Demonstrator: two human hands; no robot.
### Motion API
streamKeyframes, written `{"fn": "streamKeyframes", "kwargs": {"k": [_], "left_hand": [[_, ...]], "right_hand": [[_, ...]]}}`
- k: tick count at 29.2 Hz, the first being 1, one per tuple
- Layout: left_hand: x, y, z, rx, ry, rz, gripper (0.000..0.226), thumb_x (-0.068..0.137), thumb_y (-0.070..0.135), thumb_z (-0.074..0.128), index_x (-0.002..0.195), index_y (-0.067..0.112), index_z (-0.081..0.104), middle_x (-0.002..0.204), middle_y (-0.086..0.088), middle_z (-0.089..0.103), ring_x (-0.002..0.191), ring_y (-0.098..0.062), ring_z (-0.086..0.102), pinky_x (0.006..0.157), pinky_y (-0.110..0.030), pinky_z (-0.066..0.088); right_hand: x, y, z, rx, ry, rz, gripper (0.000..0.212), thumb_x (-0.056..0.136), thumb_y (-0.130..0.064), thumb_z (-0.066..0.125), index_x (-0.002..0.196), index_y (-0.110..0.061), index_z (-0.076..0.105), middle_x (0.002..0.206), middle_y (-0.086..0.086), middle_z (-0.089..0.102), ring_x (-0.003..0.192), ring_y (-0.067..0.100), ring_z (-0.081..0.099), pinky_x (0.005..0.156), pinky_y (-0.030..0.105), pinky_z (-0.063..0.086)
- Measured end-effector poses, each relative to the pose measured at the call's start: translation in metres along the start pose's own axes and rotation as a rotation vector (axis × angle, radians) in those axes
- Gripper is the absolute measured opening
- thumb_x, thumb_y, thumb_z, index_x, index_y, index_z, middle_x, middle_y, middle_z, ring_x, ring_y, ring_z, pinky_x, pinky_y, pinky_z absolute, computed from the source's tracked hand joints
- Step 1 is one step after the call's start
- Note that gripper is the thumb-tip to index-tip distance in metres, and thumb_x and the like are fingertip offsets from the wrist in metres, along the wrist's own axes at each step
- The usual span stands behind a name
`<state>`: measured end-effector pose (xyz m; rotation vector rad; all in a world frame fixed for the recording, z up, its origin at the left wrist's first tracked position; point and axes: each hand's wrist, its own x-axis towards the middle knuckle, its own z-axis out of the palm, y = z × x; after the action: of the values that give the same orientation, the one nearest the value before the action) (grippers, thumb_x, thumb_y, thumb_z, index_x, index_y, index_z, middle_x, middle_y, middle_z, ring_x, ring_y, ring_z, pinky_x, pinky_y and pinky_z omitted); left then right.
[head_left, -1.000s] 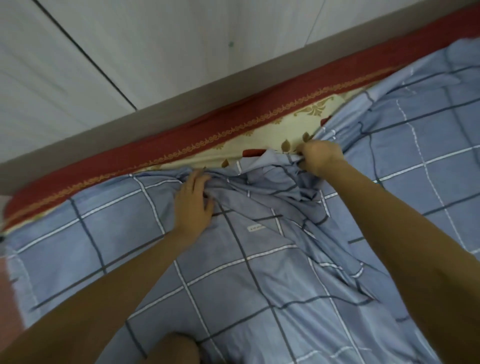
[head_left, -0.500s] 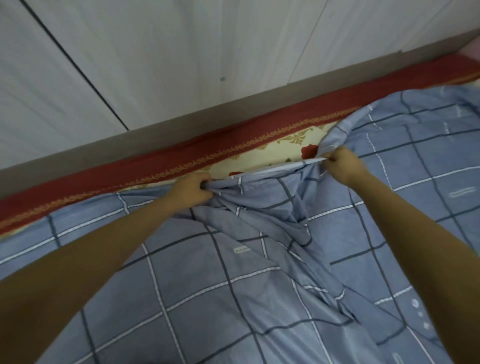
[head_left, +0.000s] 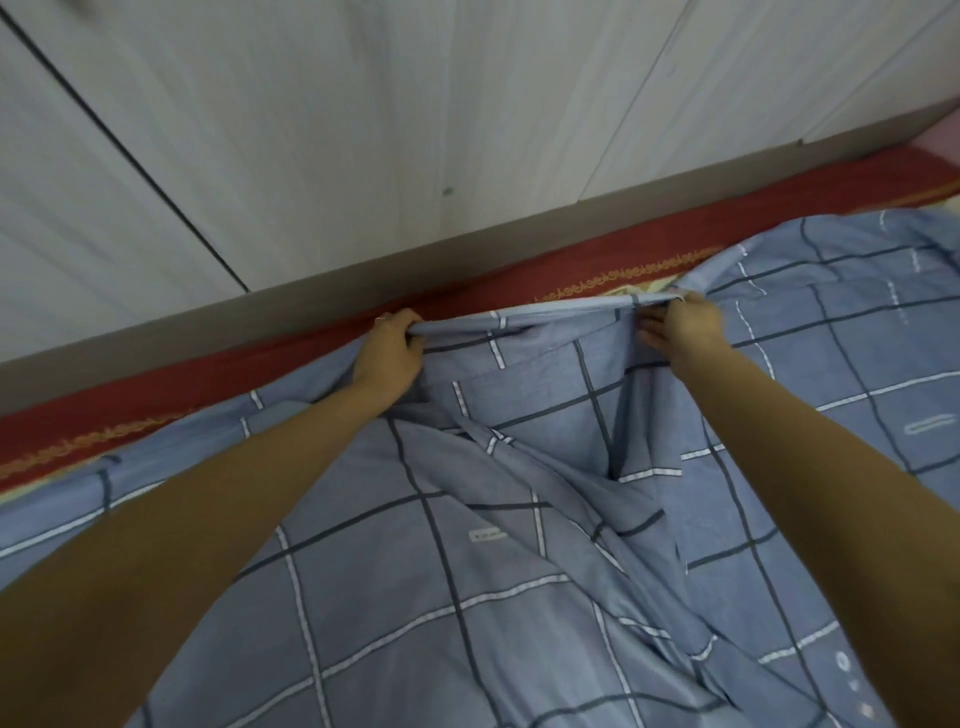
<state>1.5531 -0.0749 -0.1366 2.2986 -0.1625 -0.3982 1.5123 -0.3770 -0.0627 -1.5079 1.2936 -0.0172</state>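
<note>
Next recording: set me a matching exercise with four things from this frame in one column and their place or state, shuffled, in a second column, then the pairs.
Things:
1. left hand
2. right hand
3. red sheet
4. white label

Place or state:
a. on the blue checked cover, between the forearms
b. grips the cover's top edge, towards the picture's right
c. lies between the cover and the grey ledge
d. grips the cover's top edge, towards the picture's left

Pairs: 1-d, 2-b, 3-c, 4-a

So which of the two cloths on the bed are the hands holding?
The blue checked sheet: the left hand and right hand grip its edge, stretched between them. The red cloth with gold trim lies under it.
</note>
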Motion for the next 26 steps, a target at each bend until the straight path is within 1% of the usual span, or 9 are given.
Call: {"fn": "streamKeyframes", "kwargs": {"k": [2,5,8,10,12,14,20,23,26], "left_hand": [[0.006,-0.003,0.006,-0.025,0.037,-0.068,0.02,0.095,0.004,0.045,0.111,0.0,0.058,0.116,-0.024,0.052,0.1,-0.035,0.054,0.079,-0.025,0.037],[0.01,-0.011,0.014,-0.021,0.058,-0.047,0.031,0.095,0.016,0.052,0.125,0.006,0.051,0.133,-0.018,0.035,0.112,-0.035,0.048,0.098,-0.027,0.032],[0.003,-0.025,0.023,0.212,0.021,0.079,0.065,0.09,0.043,0.055,0.145,0.019,0.029,0.15,-0.013,0.016,0.137,-0.029,0.022,0.113,-0.049,-0.004],[-0.003,-0.038,0.027,0.431,-0.086,0.168,0.085,0.082,0.07,0.036,0.15,0.025,0.011,0.157,-0.008,-0.001,0.145,-0.024,0.001,0.107,-0.052,-0.019],[0.0,-0.051,0.03,0.563,-0.233,0.166,0.097,0.071,0.085,0.02,0.148,0.034,-0.008,0.157,-0.003,-0.018,0.144,-0.019,-0.017,0.105,-0.056,-0.023],[0.009,-0.058,0.031,0.606,-0.345,0.104,0.096,0.072,0.088,0.024,0.142,0.04,-0.022,0.153,0.001,-0.029,0.141,-0.017,-0.026,0.103,-0.059,-0.023],[0.019,-0.053,0.031,0.619,-0.443,0.073,0.093,0.077,0.08,0.03,0.136,0.042,-0.032,0.15,0.002,-0.037,0.139,-0.019,-0.03,0.1,-0.062,-0.024],[0.022,-0.05,0.026,0.622,-0.49,0.05,0.095,0.078,0.079,0.033,0.138,0.041,-0.03,0.149,0.0,-0.037,0.139,-0.02,-0.03,0.1,-0.063,-0.023],[0.024,-0.047,0.027,0.632,-0.532,0.035,0.095,0.08,0.077,0.035,0.141,0.038,-0.027,0.15,0.0,-0.036,0.14,-0.021,-0.029,0.101,-0.063,-0.021]], "right_hand": [[0.007,0.001,0.008,-0.182,-0.002,-0.149,0.03,0.102,-0.013,0.032,0.116,-0.006,0.057,0.117,0.02,0.061,0.107,0.035,0.059,0.083,0.041,0.05],[0.011,0.007,0.027,-0.365,-0.173,-0.306,0.049,0.1,-0.003,0.037,0.148,-0.007,0.023,0.132,0.016,0.049,0.115,0.03,0.051,0.087,0.033,0.044],[0.011,0.018,0.043,-0.539,-0.215,-0.574,0.078,0.091,0.007,0.045,0.152,-0.016,0.003,0.116,0.012,0.053,0.083,0.027,0.057,0.064,0.012,0.047],[0.009,0.031,0.054,-0.776,-0.177,-0.768,0.083,0.088,-0.005,0.051,0.152,-0.027,0.003,0.144,0.009,0.035,0.119,0.037,0.047,0.094,0.037,0.048],[0.01,0.047,0.067,-1.107,-0.29,-0.726,0.079,0.093,-0.034,0.052,0.148,-0.043,-0.003,0.159,0.0,-0.009,0.145,0.037,0.0,0.107,0.067,0.014],[0.018,0.056,0.077,-1.284,-0.399,-0.583,0.074,0.09,-0.061,0.042,0.144,-0.053,-0.009,0.155,-0.007,-0.027,0.143,0.037,-0.016,0.106,0.071,0.002],[0.041,0.034,0.098,-1.189,-0.267,-0.312,0.101,0.076,-0.074,0.051,0.146,-0.045,-0.016,0.154,-0.003,-0.03,0.141,0.046,-0.012,0.109,0.068,0.009],[0.006,0.035,0.125,-1.219,-0.162,-0.279,0.092,0.088,-0.061,0.05,0.15,-0.035,-0.012,0.157,0.004,-0.023,0.143,0.043,-0.005,0.107,0.07,0.008],[-0.042,0.076,0.145,-1.271,-0.302,-0.327,0.084,0.093,-0.054,0.044,0.15,-0.028,-0.012,0.157,0.008,-0.02,0.143,0.04,-0.007,0.107,0.069,0.004]]}}
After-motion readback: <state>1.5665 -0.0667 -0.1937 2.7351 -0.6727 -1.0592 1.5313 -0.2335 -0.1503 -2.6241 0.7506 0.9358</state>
